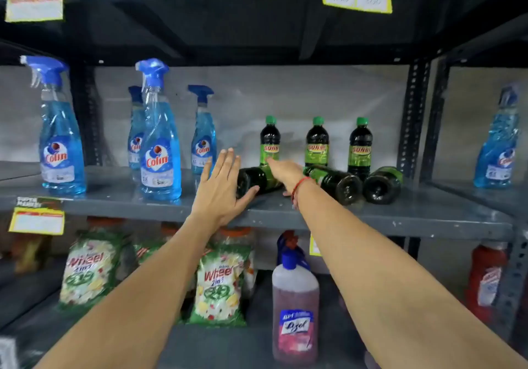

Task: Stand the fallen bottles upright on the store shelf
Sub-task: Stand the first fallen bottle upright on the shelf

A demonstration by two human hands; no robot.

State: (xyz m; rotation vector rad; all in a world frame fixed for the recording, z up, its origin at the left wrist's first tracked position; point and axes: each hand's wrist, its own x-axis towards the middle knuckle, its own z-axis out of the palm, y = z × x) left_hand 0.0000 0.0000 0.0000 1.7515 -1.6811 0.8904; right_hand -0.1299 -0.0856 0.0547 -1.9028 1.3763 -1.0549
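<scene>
We find the left hand (220, 186) open against the fallen dark green-labelled plastic bottle (258, 178); the right hand (284, 170) reaches over it, grip undeterminable. We advise lifting the neck end, away from the upright green-capped bottle (269, 140) just behind.

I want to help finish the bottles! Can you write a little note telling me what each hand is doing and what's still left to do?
Left hand: open, fingers spread, thumb touching the base of the leftmost fallen bottle.
Right hand: lying over that same bottle's middle; its grip is hidden, so whether it has closed on the bottle is unclear.
Bottles: three dark green-capped ones stand at the back of the middle shelf. Three lie on their sides in front: the leftmost, a middle one and a right one.
Done: none of the fallen three is upright.
Left: stand all three up, starting with the leftmost.
</scene>
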